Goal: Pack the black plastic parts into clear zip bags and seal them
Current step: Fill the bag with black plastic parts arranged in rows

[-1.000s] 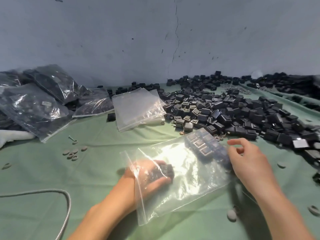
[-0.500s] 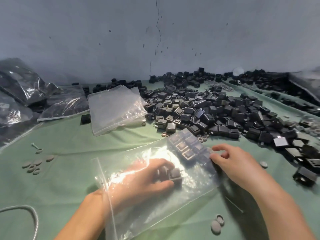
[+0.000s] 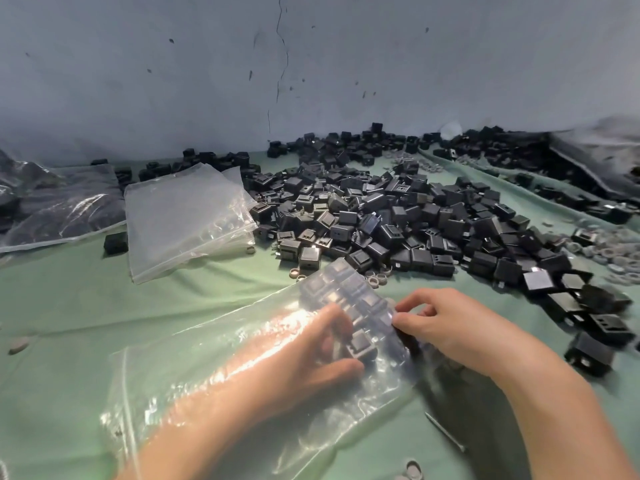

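Note:
A clear zip bag (image 3: 242,386) lies on the green cloth in front of me, with several black plastic parts (image 3: 341,292) lined up at its far end. My left hand (image 3: 311,358) is deep inside the bag, its fingers and thumb curled round one black part (image 3: 362,344) beside the packed rows. From outside, my right hand (image 3: 446,323) pinches the bag's right edge next to the packed parts. A large heap of loose black parts (image 3: 398,220) covers the cloth beyond the bag.
A stack of empty clear bags (image 3: 187,220) lies at the left behind the open one. Filled bags (image 3: 62,209) sit at the far left. Small grey rings (image 3: 620,251) are scattered at the right, a thin pin (image 3: 445,433) lies near my right forearm, and a wall (image 3: 311,64) closes the back.
My left hand has pushed deeper into the bag, carrying a black part up to the packed rows. My right hand has moved onto the bag's edge. The view has shifted right.

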Demonstrator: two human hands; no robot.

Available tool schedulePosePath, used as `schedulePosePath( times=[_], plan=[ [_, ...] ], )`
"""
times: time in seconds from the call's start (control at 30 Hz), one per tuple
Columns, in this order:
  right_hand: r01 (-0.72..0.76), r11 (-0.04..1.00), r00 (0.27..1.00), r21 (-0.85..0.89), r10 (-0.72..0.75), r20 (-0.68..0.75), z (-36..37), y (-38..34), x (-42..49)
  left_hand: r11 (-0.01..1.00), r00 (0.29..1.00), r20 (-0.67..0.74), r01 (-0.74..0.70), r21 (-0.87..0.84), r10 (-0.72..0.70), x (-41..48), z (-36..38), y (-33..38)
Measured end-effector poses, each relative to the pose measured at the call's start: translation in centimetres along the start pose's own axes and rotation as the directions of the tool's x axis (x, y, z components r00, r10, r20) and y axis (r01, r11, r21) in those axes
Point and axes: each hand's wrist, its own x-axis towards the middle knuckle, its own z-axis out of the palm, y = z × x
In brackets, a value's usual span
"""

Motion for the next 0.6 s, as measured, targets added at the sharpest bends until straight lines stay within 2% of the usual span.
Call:
schedulePosePath(
  times=[0.13,0.23,0.37,0.5,0.57,0.6],
  plan=[
    [-0.010,1.000,1.000,0.010,0.009,0.023,-0.2,-0.1,0.1,0.999,0.999,-0.029,-0.040,0.003,0.041,0.9,0.7,0.5],
    [-0.031,0.999,0.999,0.013,0.031,0.015,-0.3,-0.3,0.1,0.993,0.997,-0.013,-0.075,0.089,0.076,1.6,1.0,1.0],
    [0.011,0.999,0.992,0.044,-0.005,-0.125,-0.6,-1.2,-0.1,0.991,0.997,0.005,-0.081,0.107,0.081,1.2,0.3,1.0],
    [0.147,0.939,0.971,0.310,-0.077,-0.228,-0.6,-3.2,-0.2,0.944,0.993,-0.070,-0.072,0.323,0.099,-0.5,-1.7,0.1],
    [0.177,0.856,0.977,0.485,-0.093,-0.194,-0.2,-4.6,-0.6,0.942,0.977,-0.183,-0.048,0.332,0.114,-2.4,-3.1,-0.3],
    [0.172,0.782,0.983,0.599,-0.100,-0.153,0.1,-5.5,-0.8,0.950,0.959,-0.254,-0.043,0.309,0.126,-3.5,-3.9,-0.7]
  ],
)
